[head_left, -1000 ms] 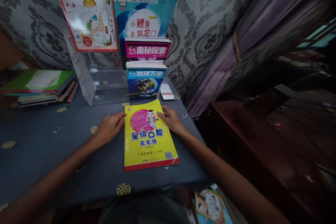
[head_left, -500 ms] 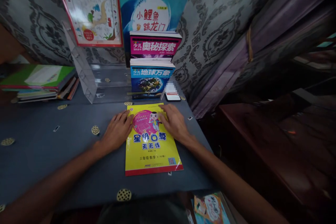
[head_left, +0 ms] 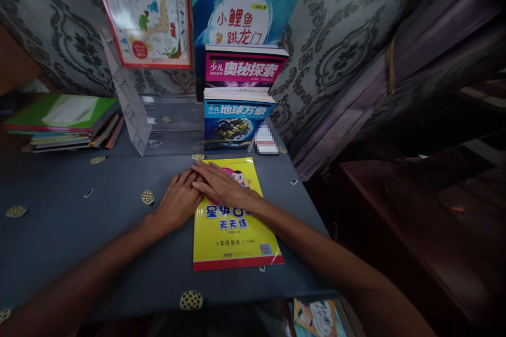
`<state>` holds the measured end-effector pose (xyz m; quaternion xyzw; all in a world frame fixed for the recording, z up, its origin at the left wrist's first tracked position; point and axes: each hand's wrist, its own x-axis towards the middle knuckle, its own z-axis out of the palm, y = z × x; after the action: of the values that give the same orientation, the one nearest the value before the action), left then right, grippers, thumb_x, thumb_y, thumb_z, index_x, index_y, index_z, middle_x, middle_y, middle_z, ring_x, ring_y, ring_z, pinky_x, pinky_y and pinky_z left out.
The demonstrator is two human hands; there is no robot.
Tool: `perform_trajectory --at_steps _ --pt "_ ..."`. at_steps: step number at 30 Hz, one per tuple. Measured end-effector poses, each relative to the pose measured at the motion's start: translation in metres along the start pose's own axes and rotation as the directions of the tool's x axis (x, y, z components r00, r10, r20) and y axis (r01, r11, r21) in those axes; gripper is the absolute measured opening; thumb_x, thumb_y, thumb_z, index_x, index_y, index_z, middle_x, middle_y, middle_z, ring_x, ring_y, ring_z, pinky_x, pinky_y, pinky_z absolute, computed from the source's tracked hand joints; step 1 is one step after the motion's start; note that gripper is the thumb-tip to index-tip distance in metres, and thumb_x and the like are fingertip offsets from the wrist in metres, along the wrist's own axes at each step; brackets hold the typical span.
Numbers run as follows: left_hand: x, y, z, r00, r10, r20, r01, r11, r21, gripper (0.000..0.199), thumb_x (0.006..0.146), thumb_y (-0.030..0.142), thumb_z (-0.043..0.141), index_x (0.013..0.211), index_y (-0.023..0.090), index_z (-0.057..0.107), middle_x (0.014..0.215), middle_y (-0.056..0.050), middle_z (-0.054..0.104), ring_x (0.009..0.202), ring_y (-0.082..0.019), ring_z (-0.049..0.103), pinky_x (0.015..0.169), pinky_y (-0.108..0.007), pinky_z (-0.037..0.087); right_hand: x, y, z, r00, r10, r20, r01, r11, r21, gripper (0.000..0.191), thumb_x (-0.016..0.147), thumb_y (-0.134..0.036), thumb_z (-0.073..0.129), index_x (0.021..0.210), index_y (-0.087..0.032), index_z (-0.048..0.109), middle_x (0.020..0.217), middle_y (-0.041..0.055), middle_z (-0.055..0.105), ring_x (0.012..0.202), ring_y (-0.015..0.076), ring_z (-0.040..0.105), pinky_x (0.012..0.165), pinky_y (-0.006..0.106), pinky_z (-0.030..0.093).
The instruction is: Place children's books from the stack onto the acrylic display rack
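Observation:
A yellow workbook (head_left: 237, 245) with a red bottom strip lies flat on the grey-blue tablecloth (head_left: 118, 274). My left hand (head_left: 182, 197) rests at the book's upper left edge, partly on the cloth, fingers pointing away from me. Across the upper part of the cover lies my right hand (head_left: 221, 184), palm down, its fingertips reaching over the fingers of my left hand. Both hands look flat, with nothing gripped. The right hand hides part of the cover's pink circle and cartoon figure.
Behind the workbook, a clear rack (head_left: 130, 110) holds upright books, among them a blue one (head_left: 233, 129) and a pink one (head_left: 245, 69). Stacked books (head_left: 75, 116) lie at the left. A pixelated object (head_left: 266, 142) is right of the rack. Another book (head_left: 318, 318) shows below the table edge.
My right hand has moved left from the book's upper right edge across the cover to my left hand. The view has shifted slightly, so the scene sits a little farther right.

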<state>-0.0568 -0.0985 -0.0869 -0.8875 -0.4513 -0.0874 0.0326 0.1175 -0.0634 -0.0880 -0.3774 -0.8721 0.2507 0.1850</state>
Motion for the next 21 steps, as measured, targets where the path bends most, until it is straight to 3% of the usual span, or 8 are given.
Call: perform_trajectory --at_steps 9,17,21 --pt "-0.003 -0.004 0.009 0.996 0.01 -0.087 -0.008 1.0 0.021 0.041 0.105 0.03 0.037 0.133 0.014 0.061 0.14 -0.016 0.063 0.129 -0.031 0.056 0.1 -0.047 0.049 -0.037 0.031 -0.015 0.991 0.117 -0.071 -0.122 0.99 -0.072 0.073 0.102 -0.063 0.032 0.154 -0.013 0.041 0.161 0.0175 0.039 0.152 0.0293 0.032 0.125 0.052 0.03" --pt "-0.004 -0.005 0.011 0.997 -0.004 -0.081 0.003 1.0 -0.019 0.043 0.106 0.033 0.032 0.133 0.016 0.061 0.142 -0.015 0.061 0.129 -0.03 0.055 0.101 -0.048 0.049 -0.069 0.075 -0.031 0.958 0.16 -0.238 -0.177 0.983 -0.052 0.057 0.105 -0.049 0.033 0.147 -0.016 0.052 0.152 0.0156 0.053 0.145 0.028 0.045 0.124 0.054 0.031" --pt "-0.003 -0.007 0.007 0.995 0.026 -0.094 -0.027 1.0 -0.01 0.042 0.105 0.032 0.034 0.131 0.014 0.062 0.138 -0.017 0.063 0.129 -0.032 0.054 0.101 -0.049 0.048 -0.078 0.087 -0.042 0.941 0.173 -0.291 -0.173 0.985 0.026 0.055 0.105 -0.052 0.031 0.144 -0.022 0.056 0.146 0.0104 0.06 0.138 0.027 0.054 0.122 0.054 0.034"
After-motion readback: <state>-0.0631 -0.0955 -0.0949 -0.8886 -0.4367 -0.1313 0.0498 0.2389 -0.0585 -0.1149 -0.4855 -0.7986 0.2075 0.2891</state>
